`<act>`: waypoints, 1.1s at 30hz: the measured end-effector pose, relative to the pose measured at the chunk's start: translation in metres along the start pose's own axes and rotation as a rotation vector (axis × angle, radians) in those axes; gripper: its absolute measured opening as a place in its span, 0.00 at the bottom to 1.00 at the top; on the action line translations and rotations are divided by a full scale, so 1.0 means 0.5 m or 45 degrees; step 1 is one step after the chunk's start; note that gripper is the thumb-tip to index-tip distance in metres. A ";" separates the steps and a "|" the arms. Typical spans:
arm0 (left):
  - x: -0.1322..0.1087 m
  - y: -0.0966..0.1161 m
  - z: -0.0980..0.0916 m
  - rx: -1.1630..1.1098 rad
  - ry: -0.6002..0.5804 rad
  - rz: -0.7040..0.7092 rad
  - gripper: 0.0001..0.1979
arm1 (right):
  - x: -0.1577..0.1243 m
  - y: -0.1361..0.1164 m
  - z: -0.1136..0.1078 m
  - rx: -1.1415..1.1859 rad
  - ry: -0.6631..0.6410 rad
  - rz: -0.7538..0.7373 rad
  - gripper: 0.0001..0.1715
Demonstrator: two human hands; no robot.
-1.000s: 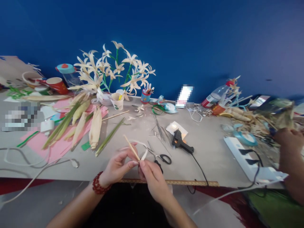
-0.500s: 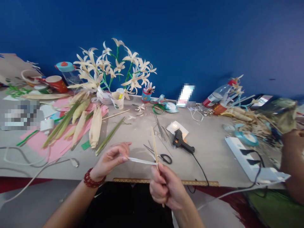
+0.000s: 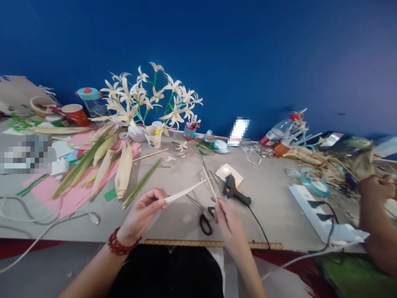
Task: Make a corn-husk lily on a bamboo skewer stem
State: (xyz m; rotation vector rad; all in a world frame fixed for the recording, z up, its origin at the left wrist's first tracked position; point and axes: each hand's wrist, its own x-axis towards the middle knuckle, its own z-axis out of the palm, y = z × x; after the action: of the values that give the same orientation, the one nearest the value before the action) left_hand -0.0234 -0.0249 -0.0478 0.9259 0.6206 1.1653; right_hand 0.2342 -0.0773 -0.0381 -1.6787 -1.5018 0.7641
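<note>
My left hand [image 3: 145, 213], with a red bead bracelet on the wrist, pinches one end of a pale, narrow strip [image 3: 185, 193], seemingly corn husk. The strip's free end points right and up, close to a thin wooden stick [image 3: 212, 185]. Whether strip and stick touch, I cannot tell. Closed around the stick's lower part is my right hand [image 3: 229, 221]; the stick leans up and away. Beneath the hands, black-handled scissors [image 3: 205, 225] lie on the table. A black glue gun [image 3: 232, 189] rests just right of my right hand, partly on a white square.
Husk flowers [image 3: 155, 93] rise behind a paper cup [image 3: 154, 136]. Corn husks [image 3: 124, 174] and pink paper [image 3: 43, 194] lie at left. At right are a power strip [image 3: 313, 211], blue ribbon [image 3: 319, 187] and another person's arm [image 3: 376, 215]. Cables cross the table's front edge.
The strip, earlier stretched between both hands, has left my right hand and hangs from my left alone. My right hand has moved right with the stick, uncovering the scissors' handle.
</note>
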 end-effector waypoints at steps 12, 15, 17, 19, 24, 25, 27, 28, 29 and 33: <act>-0.007 0.000 -0.001 -0.030 -0.016 0.079 0.05 | 0.051 0.061 -0.020 -0.772 0.042 -0.104 0.22; -0.009 0.000 0.006 -0.053 -0.019 0.066 0.06 | 0.065 0.037 -0.019 -0.770 0.103 -0.275 0.19; -0.009 -0.004 0.014 -0.073 -0.018 0.063 0.06 | 0.064 0.006 -0.011 -0.560 0.162 -0.347 0.17; -0.009 -0.012 0.024 -0.077 -0.025 0.058 0.07 | 0.054 -0.032 0.008 -0.139 0.083 -0.363 0.15; -0.013 -0.037 0.049 -0.043 -0.029 -0.008 0.07 | 0.029 -0.100 0.082 0.777 -0.230 -0.154 0.09; -0.014 -0.041 0.052 -0.032 -0.025 -0.028 0.08 | 0.028 -0.104 0.093 0.851 -0.197 -0.126 0.09; -0.017 -0.045 0.055 -0.009 -0.025 -0.066 0.07 | 0.030 -0.105 0.103 0.927 -0.130 -0.081 0.10; -0.018 -0.045 0.055 0.001 -0.032 -0.084 0.07 | 0.032 -0.104 0.103 0.944 -0.116 -0.063 0.11; -0.018 -0.044 0.053 0.009 -0.037 -0.102 0.07 | 0.033 -0.103 0.101 0.952 -0.114 -0.047 0.11; -0.014 -0.031 0.049 -0.043 -0.040 -0.112 0.05 | 0.030 -0.096 0.090 0.954 -0.118 -0.056 0.08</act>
State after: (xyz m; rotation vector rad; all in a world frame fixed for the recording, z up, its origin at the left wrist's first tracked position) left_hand 0.0020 -0.0402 -0.0493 0.8785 0.6089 1.0774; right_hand 0.1730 -0.0544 -0.0215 -1.0498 -1.0966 1.2070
